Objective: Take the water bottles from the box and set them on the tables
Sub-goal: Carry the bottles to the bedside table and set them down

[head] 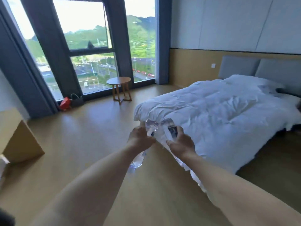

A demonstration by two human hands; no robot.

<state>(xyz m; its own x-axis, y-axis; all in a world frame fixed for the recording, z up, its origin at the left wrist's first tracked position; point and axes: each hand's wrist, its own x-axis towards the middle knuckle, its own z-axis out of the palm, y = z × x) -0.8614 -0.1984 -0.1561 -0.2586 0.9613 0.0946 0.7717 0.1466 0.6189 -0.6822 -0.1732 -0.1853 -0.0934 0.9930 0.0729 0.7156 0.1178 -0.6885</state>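
Carrying stage: left hand [140, 138] gripping one clear plastic water bottle [138, 159], right hand [180, 142] another [170, 129] (both blurred). Next, presumably: reach round wooden counter [118, 80], set upright.

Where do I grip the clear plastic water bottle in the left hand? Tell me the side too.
Round its mid-body, from the side, as the left hand does now. The clear plastic water bottle is a slim cylinder, tilted with one end low, so a wrap near the middle should keep it balanced.

Round table [118, 80] left of bed [219, 111]
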